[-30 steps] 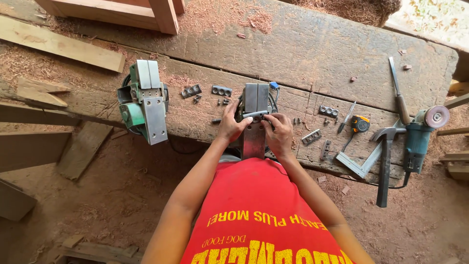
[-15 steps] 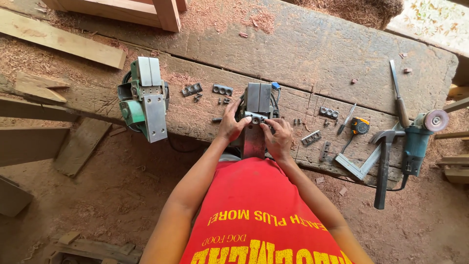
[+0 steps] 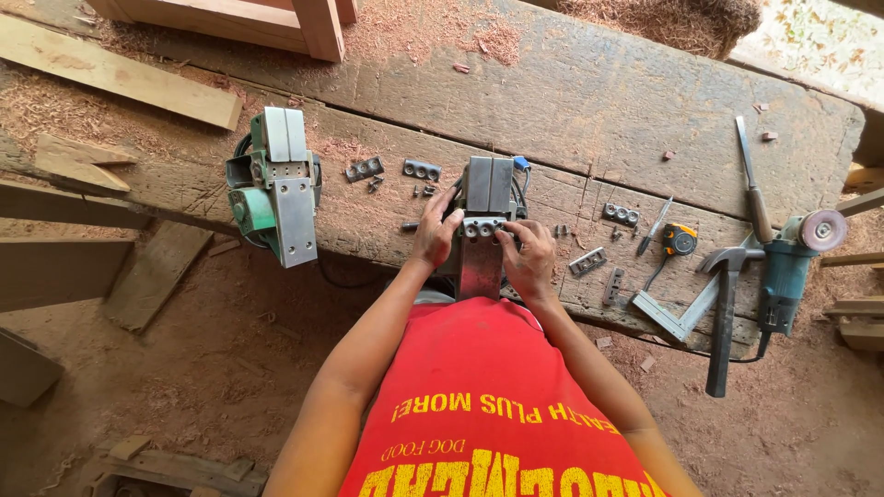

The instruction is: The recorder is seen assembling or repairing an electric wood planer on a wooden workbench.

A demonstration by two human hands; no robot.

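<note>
- Head view: a grey metal electric planer (image 3: 488, 198) lies upside down at the near edge of the rough wooden surface (image 3: 599, 101).
- Left hand (image 3: 433, 235) and right hand (image 3: 529, 262) pinch its small bolted blade clamp (image 3: 482, 227).
- A green planer (image 3: 276, 189) lies left; a hammer (image 3: 723, 304) and a teal grinder (image 3: 792, 267) lie right, amid sawdust.

- Packages, signs, screens: none seen.
- Yellow printed lettering on red shirt (image 3: 488, 405), bottom centre, the only label-like item.

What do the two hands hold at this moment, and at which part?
Both hands, left hand and right hand, grip the upturned grey planer on the workbench, fingers at the bolted metal clamp bar across its middle.
</note>
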